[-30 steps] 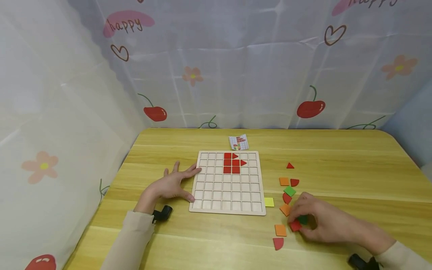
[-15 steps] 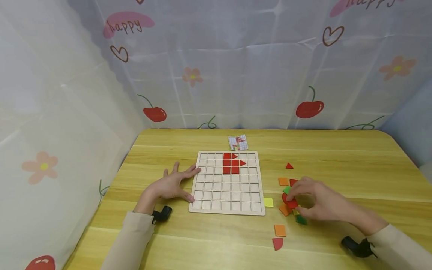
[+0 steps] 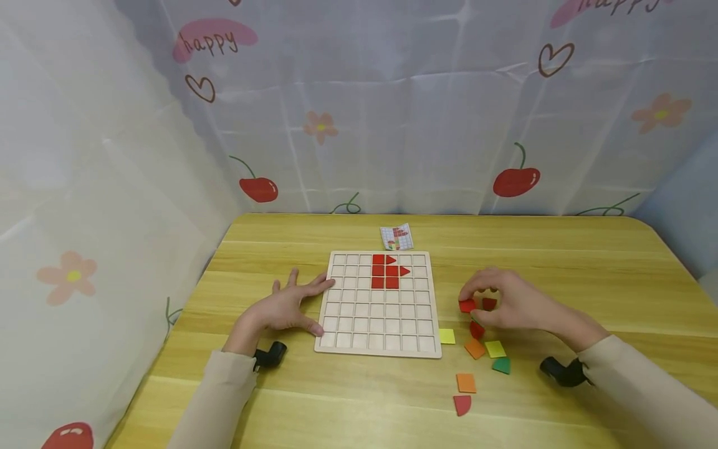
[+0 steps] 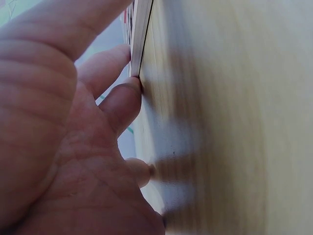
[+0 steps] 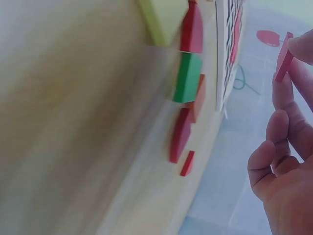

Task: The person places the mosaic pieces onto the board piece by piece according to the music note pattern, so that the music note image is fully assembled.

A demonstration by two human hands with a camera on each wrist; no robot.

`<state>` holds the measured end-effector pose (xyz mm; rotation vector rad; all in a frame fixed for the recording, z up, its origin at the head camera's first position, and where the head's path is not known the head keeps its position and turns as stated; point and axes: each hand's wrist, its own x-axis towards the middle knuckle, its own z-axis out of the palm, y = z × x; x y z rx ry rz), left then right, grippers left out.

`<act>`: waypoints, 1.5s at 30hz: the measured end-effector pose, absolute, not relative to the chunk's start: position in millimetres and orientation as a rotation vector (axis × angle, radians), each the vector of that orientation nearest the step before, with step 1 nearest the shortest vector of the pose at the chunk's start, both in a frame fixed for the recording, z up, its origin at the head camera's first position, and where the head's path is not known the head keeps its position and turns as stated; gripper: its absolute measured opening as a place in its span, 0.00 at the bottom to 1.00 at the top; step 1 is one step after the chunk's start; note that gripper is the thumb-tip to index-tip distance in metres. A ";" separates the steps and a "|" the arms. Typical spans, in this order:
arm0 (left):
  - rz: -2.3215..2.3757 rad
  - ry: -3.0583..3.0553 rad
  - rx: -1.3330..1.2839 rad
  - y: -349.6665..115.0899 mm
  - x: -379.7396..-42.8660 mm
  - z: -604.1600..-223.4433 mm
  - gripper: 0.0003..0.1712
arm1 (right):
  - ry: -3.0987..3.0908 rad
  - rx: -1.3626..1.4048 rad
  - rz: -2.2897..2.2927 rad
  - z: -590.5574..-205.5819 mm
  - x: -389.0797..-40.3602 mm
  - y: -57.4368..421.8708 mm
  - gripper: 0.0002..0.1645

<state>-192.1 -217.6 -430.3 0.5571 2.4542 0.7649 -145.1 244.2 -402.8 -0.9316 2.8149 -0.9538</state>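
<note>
My left hand (image 3: 285,307) lies with fingers spread against the left edge of a pale wooden grid board (image 3: 345,309). Its thumb touches near the front corner, and a finger (image 4: 110,68) meets the side in the left wrist view. Red square tiles (image 3: 392,282) and two red triangles (image 3: 405,271) fill cells at the board's back. Right of the board, my right hand (image 3: 518,302) pinches a red square tile (image 3: 467,306) between thumb and fingertips. The right wrist view shows this tile (image 5: 283,58) held above the table. Part of the tile group is hidden under that hand.
Loose tiles lie right of the board: yellow squares (image 3: 447,337), orange squares (image 3: 466,383), a green quarter-round (image 3: 502,365) and red quarter-rounds (image 3: 462,405). Behind the board is a small pattern card (image 3: 396,237). A printed curtain (image 3: 404,149) hangs past the table's far edge.
My right hand has lifted the red square tile from among the loose tiles and carried it back and left toward the board. My left hand and the board have stayed put.
</note>
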 end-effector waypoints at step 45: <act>0.771 2.445 0.536 -216.8 -192.3 -429.1 0.61 | 2.654 -0.861 -0.787 -412.1 -230.9 155.1 0.09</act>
